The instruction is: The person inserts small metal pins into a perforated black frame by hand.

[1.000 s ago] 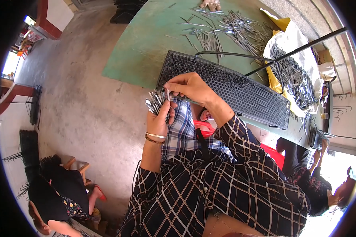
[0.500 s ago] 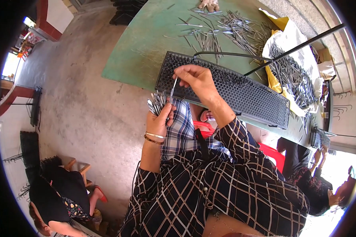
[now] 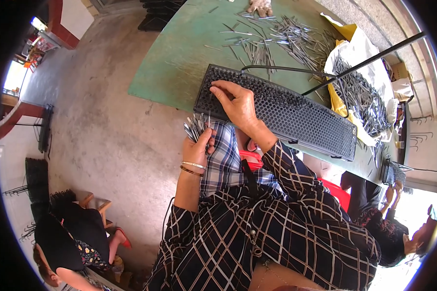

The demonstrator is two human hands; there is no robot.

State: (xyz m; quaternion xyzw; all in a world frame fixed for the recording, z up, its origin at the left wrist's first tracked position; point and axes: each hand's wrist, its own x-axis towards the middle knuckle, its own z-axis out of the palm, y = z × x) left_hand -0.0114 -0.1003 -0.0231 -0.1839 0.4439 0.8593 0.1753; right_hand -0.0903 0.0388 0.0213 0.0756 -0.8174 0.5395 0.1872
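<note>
A bunch of slender metal pieces [image 3: 194, 127], some with shiny flattened ends, is gripped in my left hand [image 3: 197, 147]. One piece stands up apart from the others near the thumb. My left hand is just off the near left corner of a long black rack [image 3: 296, 119] full of round holes. Over the rack's left end is my right hand [image 3: 238, 103], with thumb and index finger brought together close to the holes. What the fingertips hold, if anything, is too small to make out. Dark pieces fill several holes along the rack's far side.
The rack lies on a green table [image 3: 175, 58] strewn with loose metal pieces [image 3: 296, 36]. A white and yellow sack [image 3: 332, 97] heaped with more pieces lies at right. Black rods [image 3: 374, 58] rise from the rack. A gloved hand [image 3: 260, 7] rests at the far edge; other people sit nearby.
My right hand has moved from the metal piece beside my left hand to the rack's holes, and that long piece no longer shows between its fingers. My left hand keeps the bunch.
</note>
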